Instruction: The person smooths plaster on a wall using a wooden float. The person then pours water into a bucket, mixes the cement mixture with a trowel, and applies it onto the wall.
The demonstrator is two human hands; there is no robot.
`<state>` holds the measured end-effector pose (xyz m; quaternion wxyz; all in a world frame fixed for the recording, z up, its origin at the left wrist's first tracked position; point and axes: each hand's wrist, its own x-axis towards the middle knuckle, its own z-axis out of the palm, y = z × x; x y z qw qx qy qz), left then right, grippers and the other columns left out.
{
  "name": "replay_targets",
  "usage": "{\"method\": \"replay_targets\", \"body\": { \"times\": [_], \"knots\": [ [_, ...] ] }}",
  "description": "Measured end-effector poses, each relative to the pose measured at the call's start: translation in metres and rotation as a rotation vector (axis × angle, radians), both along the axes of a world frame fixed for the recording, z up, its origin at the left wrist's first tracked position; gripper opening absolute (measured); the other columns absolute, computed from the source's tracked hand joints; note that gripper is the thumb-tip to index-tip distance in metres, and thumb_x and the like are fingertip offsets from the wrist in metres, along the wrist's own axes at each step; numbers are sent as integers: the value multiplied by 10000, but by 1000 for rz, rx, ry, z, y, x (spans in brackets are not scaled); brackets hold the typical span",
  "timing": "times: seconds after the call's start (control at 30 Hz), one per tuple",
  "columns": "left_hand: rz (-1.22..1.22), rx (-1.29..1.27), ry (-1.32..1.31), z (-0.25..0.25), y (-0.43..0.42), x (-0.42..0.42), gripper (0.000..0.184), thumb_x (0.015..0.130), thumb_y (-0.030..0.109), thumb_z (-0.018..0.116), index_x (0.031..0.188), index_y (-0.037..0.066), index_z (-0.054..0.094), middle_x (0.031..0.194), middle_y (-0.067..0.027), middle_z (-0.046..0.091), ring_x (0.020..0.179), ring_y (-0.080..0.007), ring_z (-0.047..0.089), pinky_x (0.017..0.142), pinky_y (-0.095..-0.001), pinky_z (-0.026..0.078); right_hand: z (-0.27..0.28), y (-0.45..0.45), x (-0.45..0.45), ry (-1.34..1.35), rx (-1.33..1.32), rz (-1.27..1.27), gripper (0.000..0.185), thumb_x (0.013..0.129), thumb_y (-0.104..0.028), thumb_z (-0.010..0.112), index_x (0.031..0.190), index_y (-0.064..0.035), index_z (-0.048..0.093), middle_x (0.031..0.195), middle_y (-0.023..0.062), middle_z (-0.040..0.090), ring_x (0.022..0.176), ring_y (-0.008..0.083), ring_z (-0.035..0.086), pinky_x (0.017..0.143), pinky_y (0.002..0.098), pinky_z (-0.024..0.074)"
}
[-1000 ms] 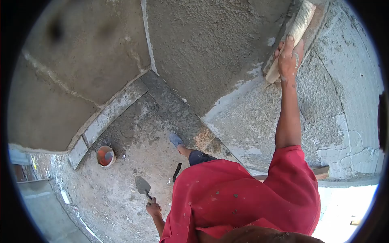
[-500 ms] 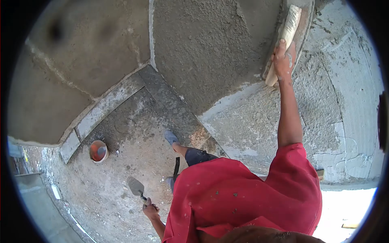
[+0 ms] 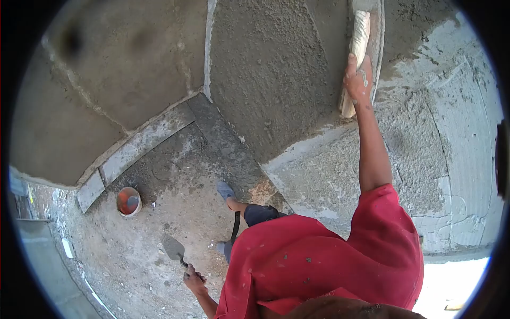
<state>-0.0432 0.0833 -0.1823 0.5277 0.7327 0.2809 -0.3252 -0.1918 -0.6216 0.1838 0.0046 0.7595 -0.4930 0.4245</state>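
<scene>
My right hand [image 3: 358, 80] is closed around the pale wooden handle [image 3: 360, 36] of a long plastering float [image 3: 376, 50]. The float lies against the wet grey mortar [image 3: 265, 64] on the wall, near its right part, tilted slightly from upright. Lower left, my left hand [image 3: 195, 279] grips a pointing trowel [image 3: 173, 249] by its handle, with the grey blade pointing up and left over the floor. Grey mortar smears mark the back of my right hand.
An orange-red bucket [image 3: 129, 202] with a pale rim stands on the dirty concrete floor [image 3: 159, 228]. A low ledge [image 3: 146, 133] runs along the foot of the left wall [image 3: 106, 64]. Rougher, lighter plaster [image 3: 409, 127] covers the right. My sandalled foot [image 3: 225, 189] is near the wall base.
My right hand and the float have moved left across the mortar, the float now more upright. The trowel in my left hand has shifted slightly left and down.
</scene>
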Motion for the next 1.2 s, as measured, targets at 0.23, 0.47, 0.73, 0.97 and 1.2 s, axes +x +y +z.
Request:
{"method": "replay_targets", "body": {
  "times": [0.23, 0.47, 0.73, 0.97, 1.2],
  "knots": [
    [-47, -183, 18, -20, -39, 34, 429, 985, 501, 665, 893, 99, 543, 574, 9, 465, 399, -110, 452, 351, -259, 350, -78, 1, 5, 292, 190, -17, 468, 996, -429, 593, 1228, -25, 548, 1085, 357, 662, 1057, 559, 620, 905, 615, 483],
    [-219, -265, 161, -171, -33, -59, 282, 941, 305, 690, 902, 27, 671, 714, -89, 646, 577, -196, 631, 519, -348, 528, 37, -24, 8, -285, -12, 135, 387, 1051, -345, 538, 1185, 17, 548, 891, 234, 668, 784, 379, 685, 706, 470, 538],
    [-280, -298, 349, -229, -167, -79, 296, 938, 317, 679, 931, 21, 677, 751, -91, 660, 620, -203, 642, 558, -354, 536, 104, -158, 237, 104, 67, -15, 624, 1003, -550, 521, 1216, 31, 596, 1119, 284, 694, 1033, 456, 692, 926, 514, 528],
    [-296, -333, 408, -246, -200, -71, 312, 935, 326, 669, 957, 15, 683, 783, -93, 672, 658, -209, 653, 593, -359, 543, 81, -126, 207, 133, 99, 75, 536, 1045, -471, 523, 1154, 52, 573, 813, 194, 669, 562, 279, 672, 609, 439, 541],
    [-307, -322, 457, -253, -209, -79, 332, 933, 336, 659, 982, 9, 688, 816, -95, 684, 695, -216, 663, 627, -364, 549, 137, -189, 331, 179, 92, 59, 607, 1024, -542, 497, 1144, 45, 595, 752, 174, 679, 646, 267, 703, 714, 443, 541]
  ]
}}
